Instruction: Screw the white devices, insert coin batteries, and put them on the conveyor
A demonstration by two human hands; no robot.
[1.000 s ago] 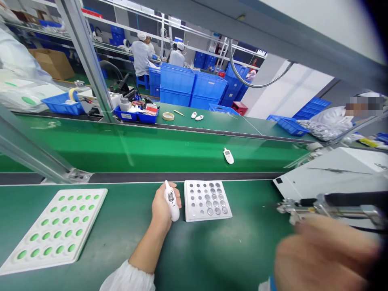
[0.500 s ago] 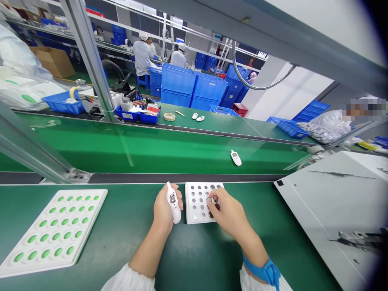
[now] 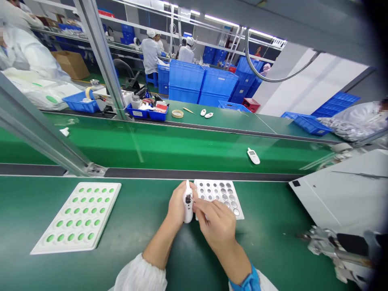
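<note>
My left hand [image 3: 177, 205] is closed round a white handheld device [image 3: 188, 214] with a narrow tip, held upright with its open battery compartment facing me. My right hand [image 3: 218, 222] pinches a small, shiny, round coin cell [image 3: 192, 199] at the edge of that compartment; the fingers partly hide it. Just behind the hands lies a white tray [image 3: 239, 215] with rows of round pockets. Silver coin cells [image 3: 232, 198] sit in its right-hand columns, and the right hand covers part of its front.
A white tray with green-looking round pockets [image 3: 104, 226] lies at left. Beyond the bench edge, a green conveyor belt [image 3: 182, 149] carries another white device [image 3: 253, 156]. A metal post [image 3: 103, 60] rises at left. A grey machine [image 3: 342, 190] and metal clamp [image 3: 333, 246] stand at right.
My right hand has moved left from the tray to the device, with a coin cell between its fingers. The view has shifted; a small white item now shows on the belt at left.
</note>
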